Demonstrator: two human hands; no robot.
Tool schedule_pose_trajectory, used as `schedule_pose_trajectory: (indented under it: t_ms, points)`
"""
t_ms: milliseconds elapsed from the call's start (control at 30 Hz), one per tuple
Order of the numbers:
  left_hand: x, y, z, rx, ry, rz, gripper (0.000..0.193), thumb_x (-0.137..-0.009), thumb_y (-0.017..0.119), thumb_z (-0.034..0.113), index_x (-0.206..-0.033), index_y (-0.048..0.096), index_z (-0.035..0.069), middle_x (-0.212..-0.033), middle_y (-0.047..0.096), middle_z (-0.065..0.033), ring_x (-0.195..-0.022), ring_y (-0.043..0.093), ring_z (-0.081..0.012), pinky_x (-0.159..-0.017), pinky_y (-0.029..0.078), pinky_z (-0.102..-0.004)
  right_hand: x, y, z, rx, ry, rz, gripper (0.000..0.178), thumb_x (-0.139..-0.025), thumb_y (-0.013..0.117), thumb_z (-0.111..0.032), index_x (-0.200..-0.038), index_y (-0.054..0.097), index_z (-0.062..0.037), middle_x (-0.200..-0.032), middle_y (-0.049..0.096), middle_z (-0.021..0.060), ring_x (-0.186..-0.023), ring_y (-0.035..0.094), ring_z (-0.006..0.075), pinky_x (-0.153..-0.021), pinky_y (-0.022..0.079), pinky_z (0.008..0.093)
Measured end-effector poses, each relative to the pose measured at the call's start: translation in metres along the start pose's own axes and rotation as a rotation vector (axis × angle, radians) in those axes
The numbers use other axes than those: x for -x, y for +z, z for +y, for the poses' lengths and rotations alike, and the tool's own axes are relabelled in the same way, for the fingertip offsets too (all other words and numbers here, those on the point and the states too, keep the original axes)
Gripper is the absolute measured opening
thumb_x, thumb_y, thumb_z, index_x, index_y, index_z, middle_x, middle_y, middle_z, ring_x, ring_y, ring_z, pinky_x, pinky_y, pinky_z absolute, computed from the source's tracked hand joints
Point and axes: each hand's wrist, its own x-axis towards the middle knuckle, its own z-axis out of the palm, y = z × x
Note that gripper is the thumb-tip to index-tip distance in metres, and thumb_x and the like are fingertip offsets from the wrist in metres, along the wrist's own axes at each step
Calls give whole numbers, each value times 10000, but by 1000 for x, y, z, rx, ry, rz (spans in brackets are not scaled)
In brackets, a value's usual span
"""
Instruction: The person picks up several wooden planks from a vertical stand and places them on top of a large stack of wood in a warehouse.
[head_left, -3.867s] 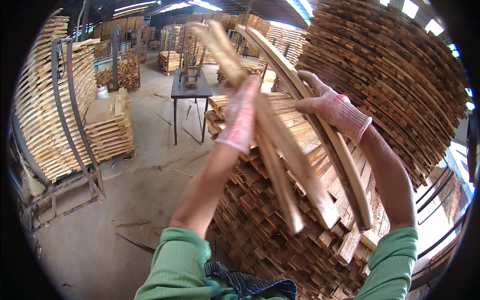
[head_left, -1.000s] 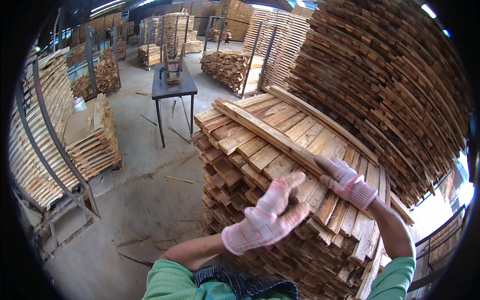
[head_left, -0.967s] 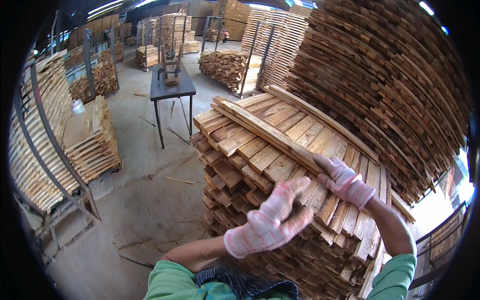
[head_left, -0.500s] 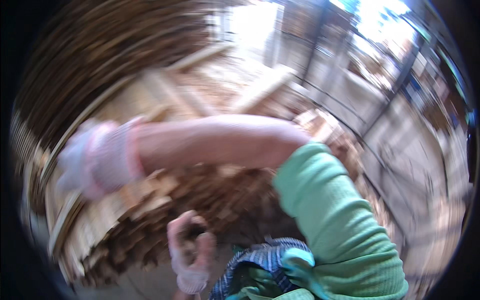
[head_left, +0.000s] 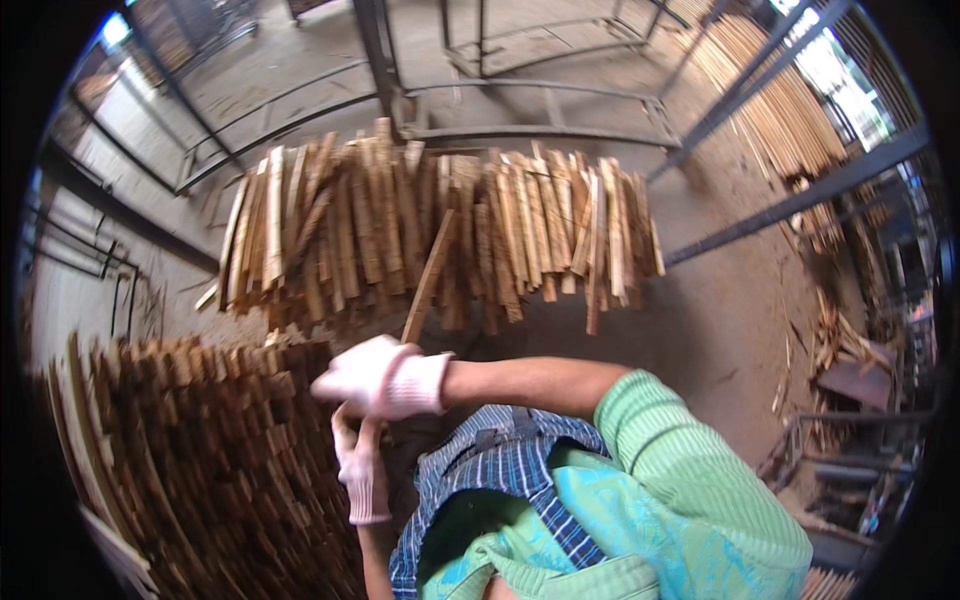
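Note:
My right hand (head_left: 375, 375), in a pale pink knitted glove, is closed around the lower end of a thin wooden strip (head_left: 430, 275). The strip slants up and away over a pile of cut wood strips (head_left: 375, 215). Just below the right hand is my left hand (head_left: 362, 468), also gloved, its fingers curled upward. The right hand partly covers those fingers, so what lies in them is hidden. Beside both hands, at the lower left, rises a tall dense stack of wooden strips (head_left: 200, 450), end faces showing.
Dark metal frames (head_left: 540, 130) stand beyond the pile, with slanting bars at both sides. More long strips (head_left: 770, 90) lie at the far right. Scrap wood (head_left: 845, 345) and metal equipment (head_left: 860, 470) are along the right edge. The floor (head_left: 730, 300) is bare concrete with splinters.
My view has swung from the stacked wood to the loose pile and metal frames. My right hand has come back from far left to beside my left hand; a wooden strip now shows in it.

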Motion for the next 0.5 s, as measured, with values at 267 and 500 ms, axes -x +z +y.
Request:
schedule_pose_trajectory:
  t_ms: [267, 500]
  points:
    - [-78, 238, -27, -233, -128, -618, 385, -934, 618, 137, -1299, 521, 63, -998, 593, -38, -797, 559, -106, -704, 491, -256, 386, 91, 211, -650, 1643, 351, 614, -902, 575, -355, -1438, 476, -72, -1196, 651, 134, -946, 645, 228, -783, 515, 348]
    - [-138, 389, -88, -793, 126, -1031, 433, -894, 635, 178, -1293, 529, 48, -1016, 630, -110, -933, 617, -220, -861, 507, -335, 471, 78, 240, -1061, 1978, 661, 563, -928, 579, -220, -1454, 447, -68, -1076, 672, 57, -710, 576, 135, -613, 485, 298]
